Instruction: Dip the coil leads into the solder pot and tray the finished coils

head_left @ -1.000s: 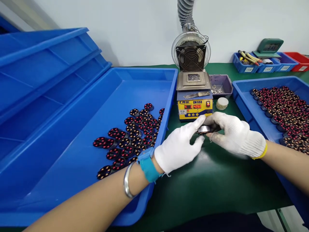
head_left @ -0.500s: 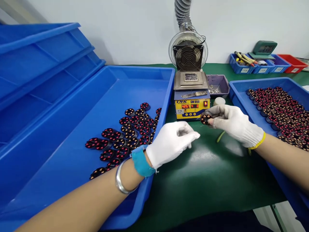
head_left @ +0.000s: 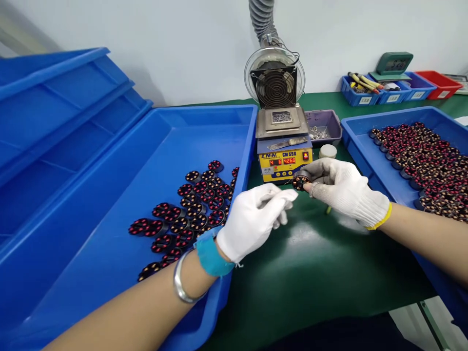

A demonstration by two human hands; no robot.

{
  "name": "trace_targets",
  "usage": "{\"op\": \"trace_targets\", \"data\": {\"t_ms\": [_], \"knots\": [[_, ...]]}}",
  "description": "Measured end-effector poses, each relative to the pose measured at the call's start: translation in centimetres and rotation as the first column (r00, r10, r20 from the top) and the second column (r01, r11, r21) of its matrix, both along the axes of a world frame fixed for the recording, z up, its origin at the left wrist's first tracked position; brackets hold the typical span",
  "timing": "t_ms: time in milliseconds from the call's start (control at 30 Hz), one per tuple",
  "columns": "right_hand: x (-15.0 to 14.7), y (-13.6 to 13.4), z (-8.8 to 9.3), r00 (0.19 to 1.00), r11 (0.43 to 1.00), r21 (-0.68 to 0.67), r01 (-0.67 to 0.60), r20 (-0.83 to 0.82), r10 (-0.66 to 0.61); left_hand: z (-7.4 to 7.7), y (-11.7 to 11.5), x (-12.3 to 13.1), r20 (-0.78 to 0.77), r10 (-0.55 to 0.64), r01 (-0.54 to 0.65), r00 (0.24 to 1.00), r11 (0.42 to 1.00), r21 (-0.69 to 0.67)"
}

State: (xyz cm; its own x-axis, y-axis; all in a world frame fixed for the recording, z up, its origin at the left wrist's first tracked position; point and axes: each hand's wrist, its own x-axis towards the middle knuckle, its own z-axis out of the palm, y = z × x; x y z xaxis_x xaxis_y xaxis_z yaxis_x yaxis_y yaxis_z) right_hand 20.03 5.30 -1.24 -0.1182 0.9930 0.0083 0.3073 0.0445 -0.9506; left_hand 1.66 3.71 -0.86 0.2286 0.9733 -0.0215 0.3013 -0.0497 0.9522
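A small round black motor stator point(head_left: 300, 182) with copper-coloured windings is pinched between the thumb and fingers of my right hand point(head_left: 340, 187), in a white knit glove. It is held in front of the yellow-faced solder pot point(head_left: 285, 163). My left hand point(head_left: 256, 217), also in a white glove, hovers just left of the stator, apart from it. Its fingers are curled in toward the thumb, with nothing visible in them. Beneath the left wrist is the edge of a large blue tray point(head_left: 204, 126), where several stators point(head_left: 195, 209) with red or copper windings lie.
Many wound stators fill another blue tray point(head_left: 351, 127) on the right. Behind the solder pot stands a fan point(head_left: 276, 87) with a grey duct. A purple bin point(head_left: 331, 119), a white-capped jar point(head_left: 328, 151) and small tool bins point(head_left: 361, 97) are nearby. Stacked blue trays point(head_left: 66, 97) rise at left.
The view has shifted slightly. My right hand has brought the stator a little left, and my left fingers are now nearer to it. The pot's display digits have changed.
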Motion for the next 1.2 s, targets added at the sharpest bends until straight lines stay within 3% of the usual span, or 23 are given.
{"op": "trace_targets", "data": {"t_ms": [133,267,400,533,633,700,767,900,1067,1200], "knots": [[-0.1,-0.2,0.1,0.998,1.000,0.009,-0.008,-0.063,0.009,-0.4,0.2,-0.1,-0.089,0.088,-0.073,0.992,0.983,0.166],[-0.5,-0.4,0.2,0.998,1.000,-0.001,-0.024,-0.061,0.024,-1.4,0.5,-0.1,-0.169,0.006,0.031,0.986,0.975,0.220],[0.2,0.1,0.5,0.998,0.999,0.034,0.031,-0.056,-0.029,-1.8,0.2,-0.5,-0.204,-0.092,0.163,0.975,0.918,0.362],[1.4,2.3,1.5,0.994,0.977,0.185,0.106,0.002,-0.108,-1.2,0.1,-0.5,-0.407,-0.200,0.358,0.891,0.861,0.361],[1.9,5.6,3.0,0.974,0.924,0.376,0.061,0.182,-0.138,-0.9,0.1,-0.2,-0.569,-0.245,0.459,0.785,0.847,0.268],[1.7,8.5,4.3,0.903,0.882,0.471,0.006,0.376,-0.207,-1.0,0.1,0.0,-0.638,-0.281,0.512,0.717,0.834,0.208],[1.2,11.4,5.6,0.783,0.850,0.526,-0.030,0.541,-0.307,-1.3,0.1,0.0,-0.669,-0.315,0.547,0.673,0.821,0.164],[-0.6,15.7,7.2,0.525,0.830,0.535,-0.157,0.758,-0.389,-1.8,0.3,-0.2,-0.677,-0.364,0.568,0.639,0.818,0.096],[-2.5,18.4,7.0,0.304,0.854,0.440,-0.277,0.884,-0.356,-2.2,0.5,-0.4,-0.694,-0.397,0.586,0.600,0.809,0.044],[-3.5,19.2,6.4,0.206,0.865,0.386,-0.319,0.919,-0.335,-2.4,0.5,-0.4,-0.723,-0.406,0.612,0.558,0.790,0.029]]}}
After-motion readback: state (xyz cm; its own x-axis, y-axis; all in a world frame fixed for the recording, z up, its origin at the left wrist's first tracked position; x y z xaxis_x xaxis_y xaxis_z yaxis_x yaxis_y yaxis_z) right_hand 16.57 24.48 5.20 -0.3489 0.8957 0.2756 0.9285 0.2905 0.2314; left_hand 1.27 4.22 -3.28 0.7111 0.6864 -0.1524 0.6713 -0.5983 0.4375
